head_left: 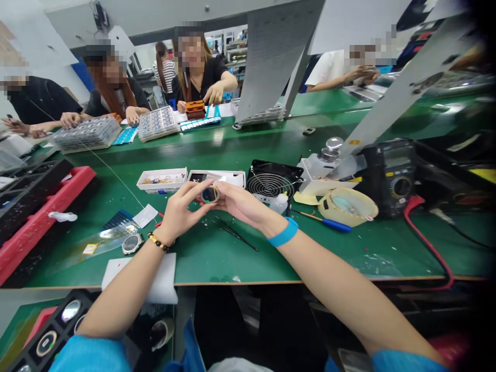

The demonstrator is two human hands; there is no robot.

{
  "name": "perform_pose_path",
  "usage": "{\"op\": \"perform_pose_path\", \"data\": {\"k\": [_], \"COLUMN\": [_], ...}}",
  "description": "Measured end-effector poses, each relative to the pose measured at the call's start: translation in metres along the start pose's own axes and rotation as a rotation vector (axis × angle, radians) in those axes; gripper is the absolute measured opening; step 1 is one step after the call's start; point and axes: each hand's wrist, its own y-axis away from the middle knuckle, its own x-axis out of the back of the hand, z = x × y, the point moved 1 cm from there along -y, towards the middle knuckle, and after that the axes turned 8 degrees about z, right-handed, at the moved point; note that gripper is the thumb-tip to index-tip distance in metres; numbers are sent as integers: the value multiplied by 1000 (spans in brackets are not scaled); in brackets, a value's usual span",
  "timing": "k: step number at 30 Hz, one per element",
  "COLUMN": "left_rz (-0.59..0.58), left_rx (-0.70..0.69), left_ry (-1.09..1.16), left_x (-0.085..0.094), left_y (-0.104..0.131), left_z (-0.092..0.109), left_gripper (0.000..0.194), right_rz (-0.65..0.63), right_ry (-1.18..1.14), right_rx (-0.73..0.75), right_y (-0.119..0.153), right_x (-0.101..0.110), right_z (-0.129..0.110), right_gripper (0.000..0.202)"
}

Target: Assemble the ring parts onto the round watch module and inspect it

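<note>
Left hand point(179, 213) and right hand point(241, 202) pinching round watch case point(210, 194) together, holding it above green table point(240, 248), in front of fan point(271, 184). Second case point(132, 243) lying near left wrist. Tweezers point(234, 233) lying under hands. Multimeter point(391, 175) sitting right; writing unreadable.

Bare arms w/ short blue sleeves near the cam. Left hand point(179, 216) has a bead bracelet point(158, 243), black & yellow. Right hand point(242, 204) has a blue wristband point(282, 235).
</note>
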Motion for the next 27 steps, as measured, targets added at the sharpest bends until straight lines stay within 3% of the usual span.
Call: {"op": "perform_pose_path", "data": {"k": [7,16,24,27], "left_rz": [19,9,26,63], "left_rx": [-17,1,-44,48], "left_ry": [-6,-54,-86,-92], "left_x": [1,3,7,6], "left_y": [0,-1,-3,-5], "left_z": [-1,2,8,12], "left_gripper": [54,53,58,60], "right_rz": [-31,23,43,10], "right_ry": [-24,-51,-66,-101], "right_rx": [-27,-82,-34,-116], "right_y": [0,0,-2,-13], "right_x": [2,0,0,3], "right_z": [-1,-2,-1,7], "right_gripper": [33,27,17,12]}}
